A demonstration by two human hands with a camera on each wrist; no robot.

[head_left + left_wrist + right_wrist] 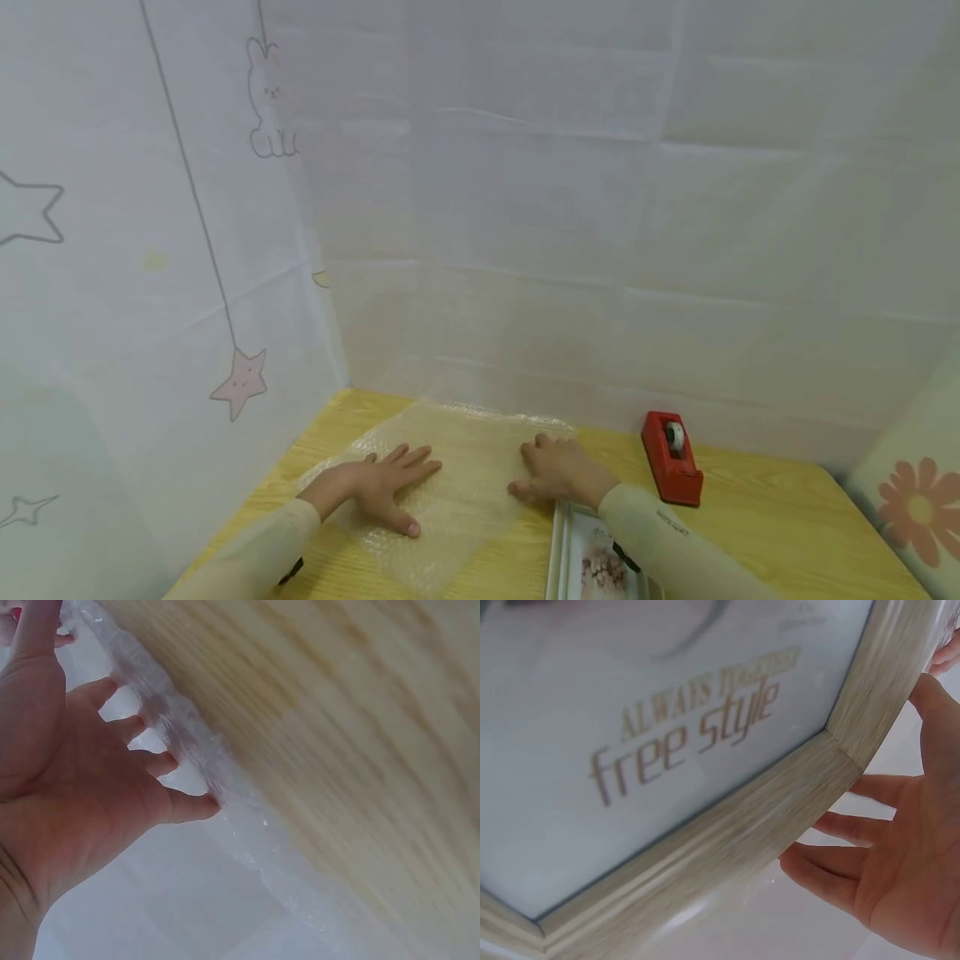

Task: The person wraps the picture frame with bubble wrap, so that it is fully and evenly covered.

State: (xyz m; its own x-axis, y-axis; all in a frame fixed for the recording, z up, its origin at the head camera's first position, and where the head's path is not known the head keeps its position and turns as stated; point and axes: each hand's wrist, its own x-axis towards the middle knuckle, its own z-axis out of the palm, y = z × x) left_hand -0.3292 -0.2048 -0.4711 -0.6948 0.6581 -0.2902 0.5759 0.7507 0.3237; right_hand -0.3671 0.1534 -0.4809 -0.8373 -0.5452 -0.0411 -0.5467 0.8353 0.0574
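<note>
A clear sheet of bubble wrap [476, 487] lies spread over the table. My left hand [390, 487] rests on its left part with the fingers straight and fanned out. In the left wrist view the fingertips of this hand [97, 765] touch the wrap [255, 825]. Toward the wrap's right side, my right hand [558, 469] lies with its fingers slightly bent, touching the sheet. Partly under my right forearm is a picture frame [558, 550] with a floral print. The right wrist view shows its pale wood-grain border [780, 802] close up, with my fingers [832, 874] beyond it.
A red tape dispenser [671, 467] with a roll in it stands right of my right hand. The yellow wood-grain table [772, 517] meets a pale cloth wall [525, 250] at the back. Another printed cloth wall [112, 333] rises on the left.
</note>
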